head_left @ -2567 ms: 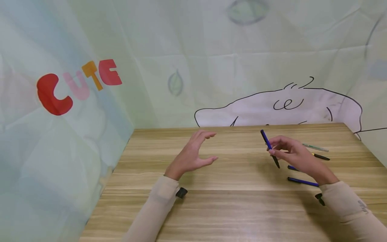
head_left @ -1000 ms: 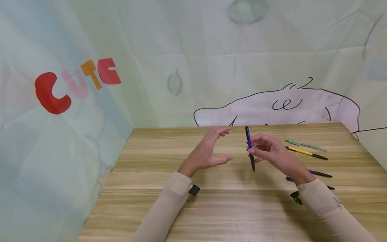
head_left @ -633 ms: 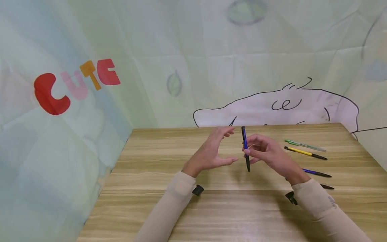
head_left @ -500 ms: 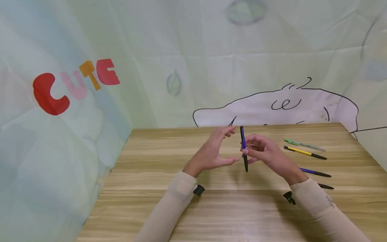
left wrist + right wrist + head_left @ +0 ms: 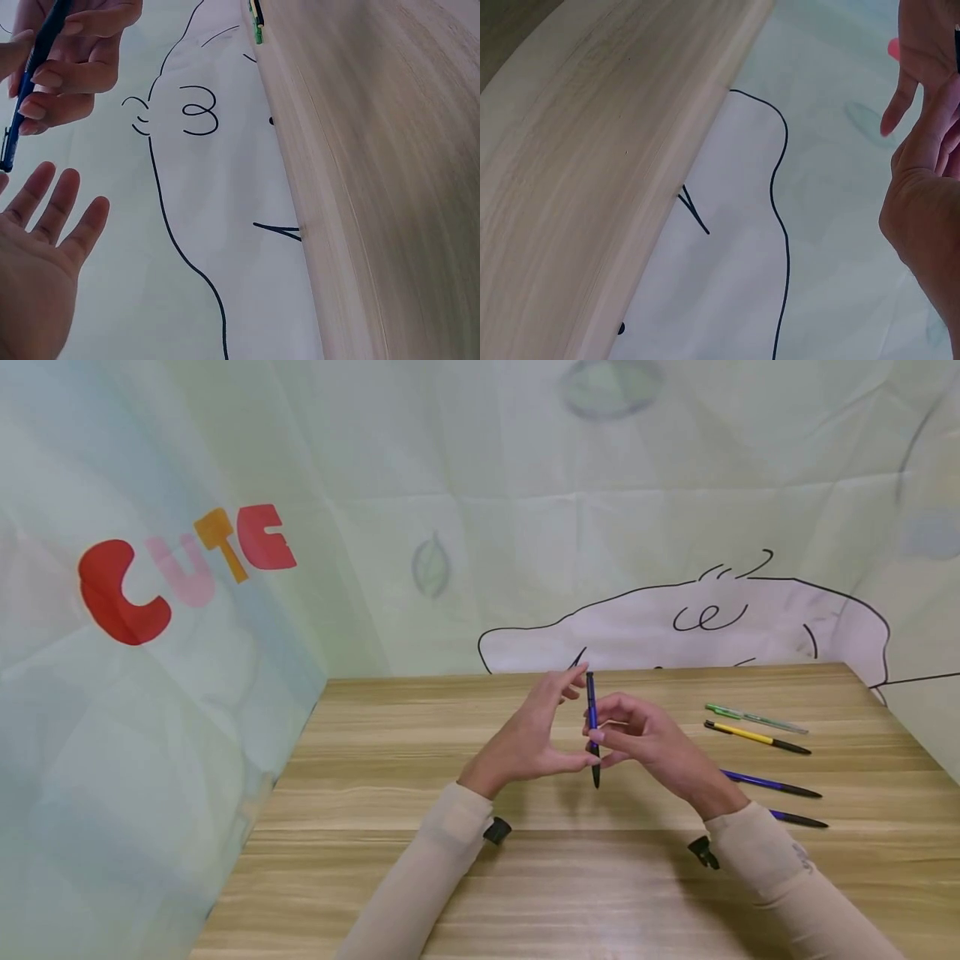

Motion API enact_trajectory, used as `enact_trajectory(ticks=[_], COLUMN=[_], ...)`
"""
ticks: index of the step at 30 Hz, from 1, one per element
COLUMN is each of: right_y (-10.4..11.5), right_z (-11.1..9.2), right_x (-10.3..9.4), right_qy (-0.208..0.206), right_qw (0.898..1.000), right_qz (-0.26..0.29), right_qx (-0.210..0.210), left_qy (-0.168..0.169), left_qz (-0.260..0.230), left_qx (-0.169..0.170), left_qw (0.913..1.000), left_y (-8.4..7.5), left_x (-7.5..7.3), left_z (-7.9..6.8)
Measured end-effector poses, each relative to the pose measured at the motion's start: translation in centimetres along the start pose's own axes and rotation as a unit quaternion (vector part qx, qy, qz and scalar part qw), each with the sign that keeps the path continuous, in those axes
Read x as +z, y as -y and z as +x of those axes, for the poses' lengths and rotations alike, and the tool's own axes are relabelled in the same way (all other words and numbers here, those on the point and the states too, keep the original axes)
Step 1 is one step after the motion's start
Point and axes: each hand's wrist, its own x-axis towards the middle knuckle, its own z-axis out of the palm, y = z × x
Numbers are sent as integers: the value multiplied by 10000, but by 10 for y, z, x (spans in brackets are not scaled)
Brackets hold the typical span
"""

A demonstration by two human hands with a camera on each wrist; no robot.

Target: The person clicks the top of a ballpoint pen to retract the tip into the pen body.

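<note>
Over the table (image 5: 420, 877), my right hand (image 5: 656, 756) pinches a blue pen (image 5: 591, 702) with a black clip and black tip, thumb against fingers at its middle. It stands nearly upright. On its left my left hand (image 5: 521, 739) is spread in a C shape, its thumb tip and forefinger tip right at the pen's two ends. In the left wrist view the left palm (image 5: 34, 285) faces up toward the pen with its fingers extended. The right wrist view shows mostly the back of my right hand (image 5: 930, 206); the pen is largely hidden there.
On the table's right side lie a green clear-barrelled pen (image 5: 757, 719), a yellow pen (image 5: 753, 737) with a black end, and two more blue pens, the farther one (image 5: 768, 783) and the nearer one (image 5: 798, 818), partly behind my right forearm. A printed cloth (image 5: 450, 460) hangs behind and left.
My right hand has carried the blue pen leftward and turned it more upright. My left hand has moved right, so its fingertips have come up to the pen.
</note>
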Motion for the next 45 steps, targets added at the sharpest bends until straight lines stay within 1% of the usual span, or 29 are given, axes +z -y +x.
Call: enact_trajectory(ticks=[8,16,24,27,32,39,45], right_y=[0,-2,-4,-3,-2,-2,-5], right_z=[1,1,2,2,2,2,3], right_x=[4,6,7,8,9,10,9], right_qy=[-13,-87,-143,-160,-198,-295,-266], right_qw=[9999,9995,9993,9992,9991,9990,9986], right_qz=[162,297,343,369,364,343,456], right_qx=[41,48,-11,-26,-4,7,-57], left_qy=[1,123,199,230,236,243,257], left_qz=[6,-427,-623,-648,-671,-642,-677], left_qx=[75,-118,-324,-386,-381,-458,-461], left_qw=[10000,9989,9973,9969,9967,9966,9963], left_y=[1,2,3,3,3,1,2], left_x=[1,1,0,0,0,-1,0], left_z=[1,-1,-4,-4,-4,-3,-3])
